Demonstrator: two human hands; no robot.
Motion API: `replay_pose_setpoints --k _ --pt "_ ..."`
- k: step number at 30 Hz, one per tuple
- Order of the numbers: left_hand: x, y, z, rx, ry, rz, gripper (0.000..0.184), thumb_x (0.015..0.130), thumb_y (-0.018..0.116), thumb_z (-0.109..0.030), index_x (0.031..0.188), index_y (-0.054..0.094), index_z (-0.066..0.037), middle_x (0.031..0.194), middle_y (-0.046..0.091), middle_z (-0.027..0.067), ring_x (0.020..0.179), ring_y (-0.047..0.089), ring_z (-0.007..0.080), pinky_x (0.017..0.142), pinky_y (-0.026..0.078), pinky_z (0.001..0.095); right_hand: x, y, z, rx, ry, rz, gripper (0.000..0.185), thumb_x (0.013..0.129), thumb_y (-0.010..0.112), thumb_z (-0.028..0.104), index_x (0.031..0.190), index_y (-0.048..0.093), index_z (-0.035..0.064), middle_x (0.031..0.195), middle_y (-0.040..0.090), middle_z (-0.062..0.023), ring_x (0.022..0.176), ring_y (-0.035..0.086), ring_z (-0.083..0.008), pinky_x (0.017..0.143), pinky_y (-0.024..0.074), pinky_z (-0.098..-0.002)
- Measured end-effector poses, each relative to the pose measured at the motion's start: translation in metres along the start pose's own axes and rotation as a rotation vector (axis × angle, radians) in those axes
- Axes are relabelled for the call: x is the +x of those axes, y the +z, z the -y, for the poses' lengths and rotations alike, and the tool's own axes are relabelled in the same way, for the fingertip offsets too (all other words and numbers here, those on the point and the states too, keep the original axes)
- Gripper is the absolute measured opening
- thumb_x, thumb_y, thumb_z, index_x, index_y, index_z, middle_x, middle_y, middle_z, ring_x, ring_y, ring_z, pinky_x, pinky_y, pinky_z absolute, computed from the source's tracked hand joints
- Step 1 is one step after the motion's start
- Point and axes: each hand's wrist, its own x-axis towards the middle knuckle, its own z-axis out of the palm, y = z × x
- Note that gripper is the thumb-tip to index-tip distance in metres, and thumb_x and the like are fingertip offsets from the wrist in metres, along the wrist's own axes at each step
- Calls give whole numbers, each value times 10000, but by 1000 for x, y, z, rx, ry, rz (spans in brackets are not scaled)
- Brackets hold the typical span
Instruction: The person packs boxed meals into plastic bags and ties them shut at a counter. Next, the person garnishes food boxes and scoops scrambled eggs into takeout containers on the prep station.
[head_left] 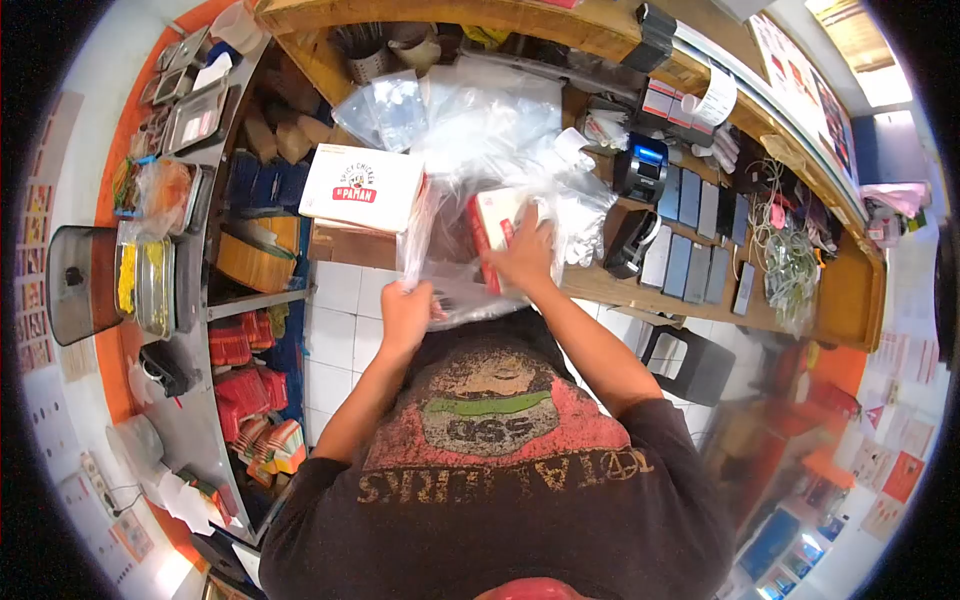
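My left hand is closed on the edge of a clear plastic bag at the front of the counter. Inside or under the plastic lies a white and red cardboard food box; the film makes it hard to tell which. My right hand grips this box from its right side, thumb toward me and fingers over the top. Left of the bag sits a larger white food box with a chicken logo and red lettering, untouched by either hand.
Clear plastic bags pile up behind the boxes. To the right stand a black printer, a tape dispenser and rows of phones. Tangled cables lie farther right. A shelf with red packets is at left.
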Motion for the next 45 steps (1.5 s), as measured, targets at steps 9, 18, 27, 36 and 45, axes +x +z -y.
replay_pose_setpoints --k 9,18,27,36,45 --pt "10 6 23 430 -20 -35 217 764 574 -131 665 633 54 525 592 155 490 621 236 510 478 393 47 69 -14 486 2 66 1317 640 793 475 1490 -77 -30 1416 103 -485 1347 224 -549 1141 213 -488" --pt "5 2 12 767 239 -261 195 731 576 -137 693 613 51 663 583 281 642 614 436 595 463 465 29 17 9 19 90 281 1321 632 787 480 1503 -85 5 1377 179 -459 1310 259 -557 1105 267 -517" --pt "18 -12 5 898 328 -229 187 745 586 -146 689 621 29 701 608 262 700 599 463 638 470 501 34 28 6 -384 124 48 1211 582 848 379 1512 123 103 1328 264 -264 1258 289 -439 973 302 -600" --pt "38 -32 35 611 194 -357 224 763 578 -159 741 646 52 651 605 261 602 630 383 600 471 445 40 29 -40 -284 -13 -60 958 619 830 442 1379 393 57 1444 151 -305 1328 203 -478 1071 176 -596" --pt "28 -22 48 757 218 -239 276 756 621 -246 790 664 25 722 642 251 735 633 446 661 503 475 1 -48 153 222 -782 -123 555 660 800 309 1108 629 29 1209 552 -228 1122 531 -385 980 405 -442"
